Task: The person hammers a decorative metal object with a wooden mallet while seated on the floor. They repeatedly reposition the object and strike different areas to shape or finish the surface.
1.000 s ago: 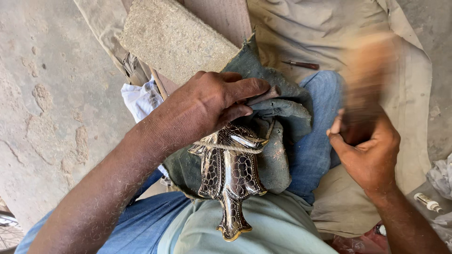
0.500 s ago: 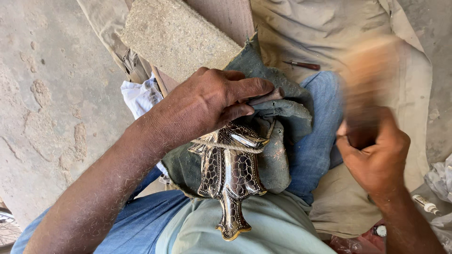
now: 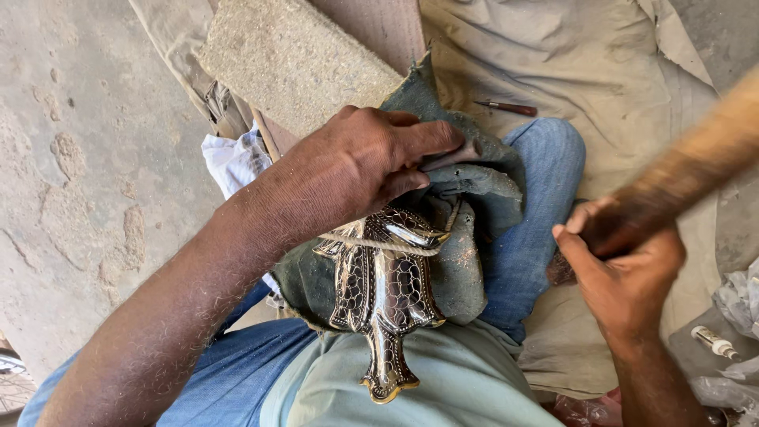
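One wooden stick (image 3: 696, 170) has swung higher in the right hand (image 3: 624, 277).

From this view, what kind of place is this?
Probably an informal floor-level metal craft workshop. A person sits on a concrete floor spread with cloth, a patterned metal piece on their lap, a wooden handle in the right hand, a small tool nearby.

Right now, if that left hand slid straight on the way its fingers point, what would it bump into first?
The left hand points right across the grey-green cloth it presses; past that fold, probably the blue-jeaned knee, though depth is unclear.
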